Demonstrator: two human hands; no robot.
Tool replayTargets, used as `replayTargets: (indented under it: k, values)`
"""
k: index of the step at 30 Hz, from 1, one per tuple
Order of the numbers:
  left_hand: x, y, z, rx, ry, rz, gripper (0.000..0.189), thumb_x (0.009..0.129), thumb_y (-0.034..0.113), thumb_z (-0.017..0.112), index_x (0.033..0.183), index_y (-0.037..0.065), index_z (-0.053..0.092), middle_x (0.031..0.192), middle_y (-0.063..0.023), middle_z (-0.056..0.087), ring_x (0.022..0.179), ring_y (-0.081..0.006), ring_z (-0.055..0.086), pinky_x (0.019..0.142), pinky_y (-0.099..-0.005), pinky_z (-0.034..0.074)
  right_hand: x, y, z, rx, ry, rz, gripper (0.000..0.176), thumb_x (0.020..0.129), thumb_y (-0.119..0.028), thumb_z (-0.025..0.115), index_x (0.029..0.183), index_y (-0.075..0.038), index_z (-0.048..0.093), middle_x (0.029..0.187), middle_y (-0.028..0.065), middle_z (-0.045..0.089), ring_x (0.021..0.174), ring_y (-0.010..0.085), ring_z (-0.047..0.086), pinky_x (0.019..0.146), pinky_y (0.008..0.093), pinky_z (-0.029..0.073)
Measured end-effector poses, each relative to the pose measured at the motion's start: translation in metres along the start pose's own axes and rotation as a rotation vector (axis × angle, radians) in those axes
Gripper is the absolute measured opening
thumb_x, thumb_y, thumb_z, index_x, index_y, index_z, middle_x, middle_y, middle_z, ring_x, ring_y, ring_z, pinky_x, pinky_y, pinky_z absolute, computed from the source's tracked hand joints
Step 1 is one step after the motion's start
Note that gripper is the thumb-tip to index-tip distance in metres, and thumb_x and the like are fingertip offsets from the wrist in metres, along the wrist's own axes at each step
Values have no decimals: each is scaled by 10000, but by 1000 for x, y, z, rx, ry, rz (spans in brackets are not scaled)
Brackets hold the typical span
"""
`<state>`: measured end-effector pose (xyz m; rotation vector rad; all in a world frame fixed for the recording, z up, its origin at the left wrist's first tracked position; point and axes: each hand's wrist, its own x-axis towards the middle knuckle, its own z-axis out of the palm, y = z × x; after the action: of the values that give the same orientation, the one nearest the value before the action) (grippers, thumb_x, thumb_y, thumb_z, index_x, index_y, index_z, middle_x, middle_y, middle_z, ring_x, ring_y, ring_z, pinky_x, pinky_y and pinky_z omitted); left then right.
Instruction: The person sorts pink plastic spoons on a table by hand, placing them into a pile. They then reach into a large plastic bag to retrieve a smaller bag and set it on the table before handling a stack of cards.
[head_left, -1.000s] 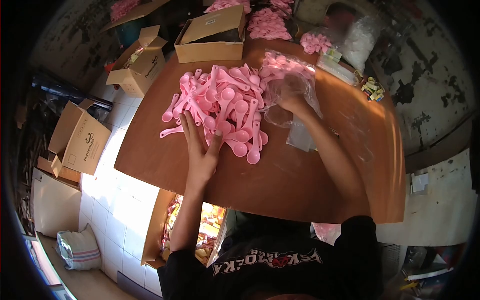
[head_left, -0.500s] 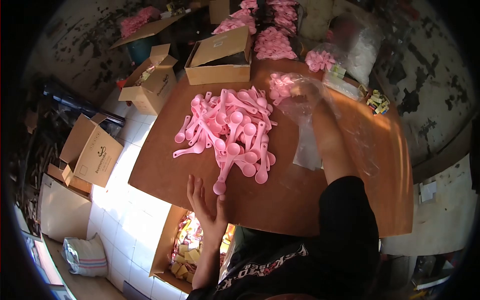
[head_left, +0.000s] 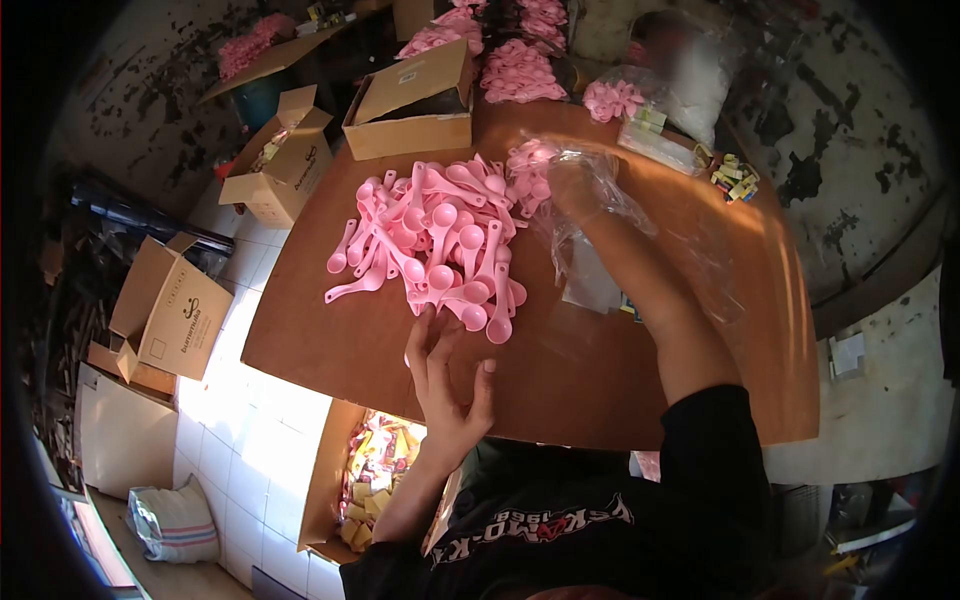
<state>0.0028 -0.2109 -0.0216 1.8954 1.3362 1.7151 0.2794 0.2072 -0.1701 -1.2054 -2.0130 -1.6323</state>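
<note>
Pink plastic spoons [head_left: 440, 230] lie in a loose heap on the brown table [head_left: 330, 370]. My left hand [head_left: 450, 390] is at the near edge of the heap, palm up with fingers apart, its fingertips beside the nearest spoons. To the right of the heap, my right hand [head_left: 578, 190] reaches into or behind a clear plastic bag [head_left: 610, 180], and its fingers are hidden by the film and blur. Further pink spoons [head_left: 530, 170] sit at the bag's left side.
An open cardboard box [head_left: 415, 115] stands at the table's back left. Bagged pink spoons [head_left: 520, 75] lie behind it. Small yellow pieces [head_left: 735, 178] rest at the right. Cartons [head_left: 175, 310] stand on the floor, and a box of wrapped items [head_left: 375, 470] is below the near edge.
My left hand has moved up and right to the heap's near edge. A spoon that stuck out there is now largely hidden by its fingers. The whole view has shifted slightly.
</note>
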Motion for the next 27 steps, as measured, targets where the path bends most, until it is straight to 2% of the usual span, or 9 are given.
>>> replayTargets:
  k: [3,10,12,13,15,16,20,25,27]
  values:
    - [26,13,7,0,-87,108,435,835,63,641,1240,13,488,1390,-239,366,1260,-391,436,1041,-460,359,11,14,-34,200,-94,35,145,822,-137,578,682,-104,594,601,27,566,534,170,558,494,346,477]
    - [98,-7,54,-88,-348,165,413,871,97,616,1260,20,498,1337,-218,434,1256,-345,462,1024,-415,384,33,66,-40,173,-107,-126,102,810,-112,597,720,-76,631,595,46,569,503,153,554,440,337,474]
    - [107,-23,79,-307,-420,-85,494,892,194,602,1324,20,437,1348,-262,422,1257,-406,438,1045,-408,364,34,73,-37,113,-101,-171,91,806,-104,603,731,-69,641,593,52,570,494,148,553,425,334,473]
    - [110,-25,90,-310,-418,-82,494,892,194,602,1324,20,437,1348,-262,422,1257,-406,438,1045,-408,364,31,72,-35,58,-96,-197,87,804,-101,606,737,-65,646,592,55,571,489,145,552,418,333,473]
    - [115,-29,110,-266,-506,-323,584,925,304,549,1401,24,360,1399,-282,387,1304,-414,396,1073,-414,334,19,61,-35,-60,-71,-231,79,801,-93,611,748,-57,657,590,60,572,480,140,551,402,330,472]
    - [117,-30,117,-266,-515,-267,680,938,420,485,1453,25,279,1442,-291,341,1349,-410,343,1095,-417,306,20,61,-49,35,-102,-194,81,799,-93,611,746,-55,659,611,69,579,502,145,559,415,332,479]
    - [124,-43,147,-240,-610,-385,734,932,545,399,1463,50,292,1457,-287,327,1370,-422,300,1129,-401,246,13,42,-119,321,-172,12,91,794,-93,611,739,-50,669,695,105,607,590,163,592,467,342,505]
    - [133,-38,160,-200,-550,-409,750,945,573,316,1464,32,285,1471,-276,312,1406,-404,223,1142,-400,206,5,24,-170,484,-170,249,104,786,-94,611,730,-43,682,799,150,643,700,186,632,531,353,538]
    - [142,-52,170,-373,-548,-530,760,950,583,292,1467,27,272,1461,-264,341,1400,-385,251,1132,-386,226,0,16,-179,528,-143,392,109,784,-94,611,727,-41,687,841,168,657,744,195,649,557,357,551]
